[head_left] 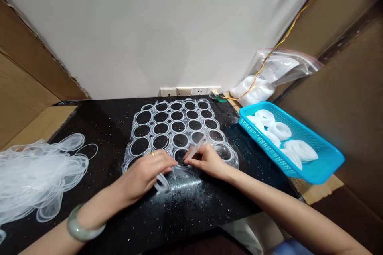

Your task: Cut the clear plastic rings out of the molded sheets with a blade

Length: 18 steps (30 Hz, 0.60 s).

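A translucent silicone sheet (176, 127) with several round holes lies flat on the black speckled table (191, 207). My left hand (148, 173), with a ring and a jade bangle on the wrist, is closed on a clear ring-shaped piece (161, 183) at the sheet's near edge. My right hand (206, 159) pinches a thin clear strip (196, 149) that rises from the sheet by a hole in the front row. The fingertips of both hands meet near that hole.
A heap of clear silicone rings (32, 175) lies at the left. A blue basket (317, 167) with white ring stacks sits at the right, a plastic bag (269, 75) behind it. Cardboard walls stand on both sides. Wall sockets (188, 91) line the back.
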Available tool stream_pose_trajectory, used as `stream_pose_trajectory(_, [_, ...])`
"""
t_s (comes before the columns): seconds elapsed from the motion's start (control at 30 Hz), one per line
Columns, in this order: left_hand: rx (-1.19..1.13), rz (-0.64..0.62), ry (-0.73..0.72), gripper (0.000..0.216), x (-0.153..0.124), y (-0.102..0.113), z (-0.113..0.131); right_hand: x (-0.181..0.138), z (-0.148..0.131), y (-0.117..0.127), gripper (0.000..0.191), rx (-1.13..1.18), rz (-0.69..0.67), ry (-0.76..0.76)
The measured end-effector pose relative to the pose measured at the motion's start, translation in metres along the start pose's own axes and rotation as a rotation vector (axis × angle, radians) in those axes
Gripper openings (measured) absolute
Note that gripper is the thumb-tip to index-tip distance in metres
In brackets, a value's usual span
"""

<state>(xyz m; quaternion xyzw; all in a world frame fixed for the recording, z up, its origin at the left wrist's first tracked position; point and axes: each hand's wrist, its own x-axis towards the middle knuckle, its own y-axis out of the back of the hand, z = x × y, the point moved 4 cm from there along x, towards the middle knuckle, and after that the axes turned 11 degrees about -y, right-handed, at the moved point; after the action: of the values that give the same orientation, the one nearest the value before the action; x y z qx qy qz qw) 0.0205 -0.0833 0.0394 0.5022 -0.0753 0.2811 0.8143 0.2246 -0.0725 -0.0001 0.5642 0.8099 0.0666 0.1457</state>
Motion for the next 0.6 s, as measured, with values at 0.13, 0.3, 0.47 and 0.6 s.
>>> stream_pose_trajectory(0.13, [0.030, -0.094, -0.026, 0.033, -0.010, -0.029, 0.013, -0.003, 0.001, -0.002, 0.016, -0.028, 0.023, 0.002])
stream_pose_trajectory(0.3, [0.098, -0.120, -0.043, 0.031, -0.007, -0.037, 0.018, -0.006, -0.002, -0.001, 0.016, -0.060, 0.070, 0.020])
stream_pose_trajectory(0.47, [0.132, -0.112, -0.053, 0.030, -0.007, -0.040, 0.020, -0.008, -0.002, -0.002, 0.018, -0.050, 0.057, 0.030])
stream_pose_trajectory(0.6, [0.114, -0.083, -0.046, 0.032, -0.009, -0.042, 0.019, -0.009, -0.001, -0.003, 0.018, -0.093, 0.052, 0.075])
